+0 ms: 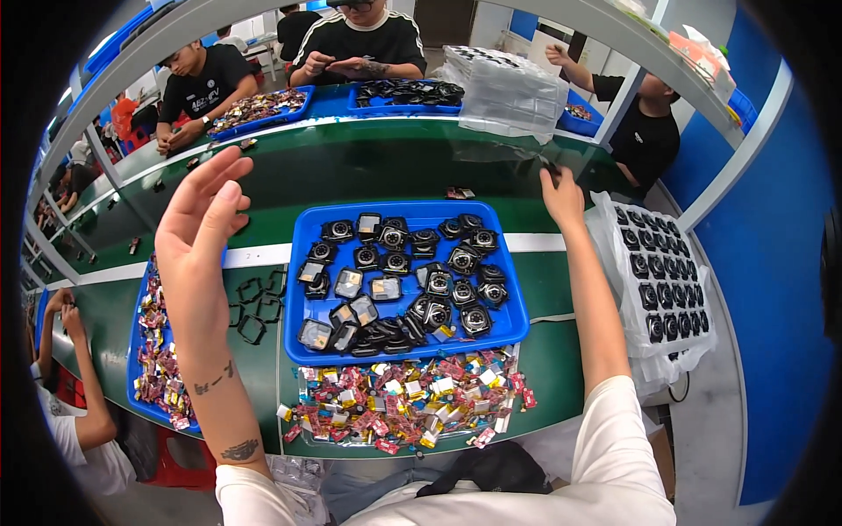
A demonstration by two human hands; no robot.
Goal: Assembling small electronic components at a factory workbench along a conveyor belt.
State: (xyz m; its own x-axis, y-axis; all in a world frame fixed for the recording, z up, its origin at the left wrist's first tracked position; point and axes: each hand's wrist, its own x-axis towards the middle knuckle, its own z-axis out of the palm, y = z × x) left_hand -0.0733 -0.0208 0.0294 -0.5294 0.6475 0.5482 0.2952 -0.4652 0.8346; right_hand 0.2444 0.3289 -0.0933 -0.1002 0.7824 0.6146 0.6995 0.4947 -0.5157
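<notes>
Green work surface (377,167) sweeping right across, smooth and shiny, and on its near side a blue plastic tray (296,289), squared with rounded corners, loaded with black, rounded-square watch cases (463,257), some showing glossy round discs. Over on the right, white moulded trays (626,351) carry more dark cases in neat rows. Just below the blue tray, a jumbled heap of small parts (403,399), pink, white and yellow, spreads out flat. Thin black frames (252,330) lie to its upper left.

Now the hands! Left hand (202,210), raised near the tray's left side: fingers loosely curled, thumb apart, nothing visible in the grasp. Right hand (564,195) reaches out past the tray's far right corner, thumb and forefinger pinching a small dark piece (550,165). There it is, at the very fingertips, poking out beyond them, long axis apparently slanting from upper left to lower right; its finer shape and material are too small to tell.
</notes>
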